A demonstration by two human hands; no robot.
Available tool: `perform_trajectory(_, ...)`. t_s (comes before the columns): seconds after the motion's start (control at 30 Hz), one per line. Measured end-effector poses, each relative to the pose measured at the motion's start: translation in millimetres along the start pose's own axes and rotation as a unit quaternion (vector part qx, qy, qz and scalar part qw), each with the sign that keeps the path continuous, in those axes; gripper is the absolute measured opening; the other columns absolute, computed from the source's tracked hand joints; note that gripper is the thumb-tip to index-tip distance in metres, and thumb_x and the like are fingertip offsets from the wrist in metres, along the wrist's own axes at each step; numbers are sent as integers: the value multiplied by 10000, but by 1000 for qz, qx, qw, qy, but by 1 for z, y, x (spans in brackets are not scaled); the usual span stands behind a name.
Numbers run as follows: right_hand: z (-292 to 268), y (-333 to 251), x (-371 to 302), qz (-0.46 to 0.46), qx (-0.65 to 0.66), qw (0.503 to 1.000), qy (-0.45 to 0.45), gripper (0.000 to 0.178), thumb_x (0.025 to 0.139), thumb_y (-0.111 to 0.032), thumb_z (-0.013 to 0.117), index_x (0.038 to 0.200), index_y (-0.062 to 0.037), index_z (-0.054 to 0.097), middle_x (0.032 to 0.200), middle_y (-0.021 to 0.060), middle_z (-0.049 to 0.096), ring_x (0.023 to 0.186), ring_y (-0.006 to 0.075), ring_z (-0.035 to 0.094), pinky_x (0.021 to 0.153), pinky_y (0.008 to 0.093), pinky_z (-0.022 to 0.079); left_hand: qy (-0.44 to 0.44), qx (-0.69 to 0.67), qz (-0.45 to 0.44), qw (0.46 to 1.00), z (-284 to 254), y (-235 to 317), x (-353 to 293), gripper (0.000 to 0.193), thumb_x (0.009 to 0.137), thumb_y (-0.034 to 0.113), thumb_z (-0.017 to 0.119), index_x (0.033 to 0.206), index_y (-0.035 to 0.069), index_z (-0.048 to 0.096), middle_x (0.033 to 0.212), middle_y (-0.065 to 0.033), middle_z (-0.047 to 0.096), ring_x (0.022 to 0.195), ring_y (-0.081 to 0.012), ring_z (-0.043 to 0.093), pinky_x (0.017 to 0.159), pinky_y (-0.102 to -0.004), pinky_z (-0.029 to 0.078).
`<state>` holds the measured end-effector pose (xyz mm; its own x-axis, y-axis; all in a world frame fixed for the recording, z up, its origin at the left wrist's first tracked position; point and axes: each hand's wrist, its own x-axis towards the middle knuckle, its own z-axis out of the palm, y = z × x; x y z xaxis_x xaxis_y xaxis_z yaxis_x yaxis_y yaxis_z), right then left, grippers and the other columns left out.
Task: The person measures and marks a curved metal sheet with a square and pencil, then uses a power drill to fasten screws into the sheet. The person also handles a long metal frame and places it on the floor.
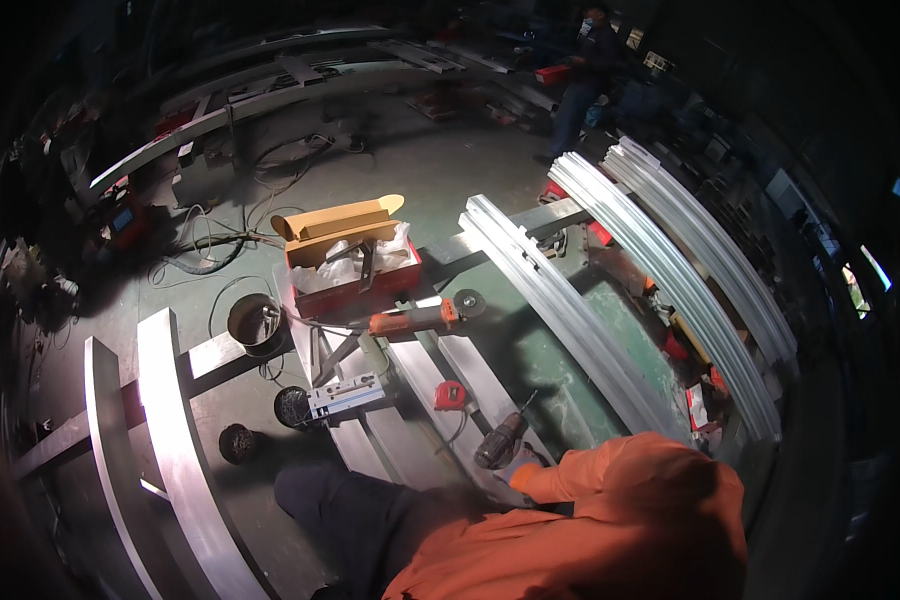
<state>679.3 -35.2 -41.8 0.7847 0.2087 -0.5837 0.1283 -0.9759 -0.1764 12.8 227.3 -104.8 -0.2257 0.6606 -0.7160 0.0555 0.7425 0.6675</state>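
Observation:
My right hand (521, 464), at the end of an orange sleeve, is closed round a dark cordless drill (501, 442). Its bit points up and away to the right, over flat metal bars (487, 375). Most of the fingers are hidden by the drill and the sleeve. A red tape measure (450, 395) lies on the bars just left of the drill. Farther off, an orange angle grinder (407, 321) with a disc rests across the bars. Left of the tape sits a silver slotted metal fitting (346, 396). My left hand does not show.
A red box (320, 302) with raised cardboard flaps holds wrapped parts. Beside it stands a metal can (248, 335); a small tin (237, 443) is lower left. Long bars (175, 420) lie left, stacked profiles (660, 270) right. Cables (205, 260) cross the floor. Another person (578, 85) stands at the back.

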Motion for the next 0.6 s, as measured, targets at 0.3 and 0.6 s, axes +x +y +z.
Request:
perform_trajectory(0.3,-6,-3,-4,6,6,1000,-14,1245,670,-510,824,1589,11,165,1532,256,419,1410,392,444,1163,453,374,24,-91,-8,996,22,0,11,679,1099,525,320,1302,-44,631,1198,-172,701,1078,-309,656,903,-462,555)
perform_trajectory(0.6,-9,-6,-7,7,13,1000,-20,1271,664,-513,830,1597,16,147,1543,257,407,1422,390,432,1169,453,365,24,-128,-5,991,20,-1,10,656,1097,503,348,1265,-55,648,1145,-177,705,1023,-310,661,854,-474,554)
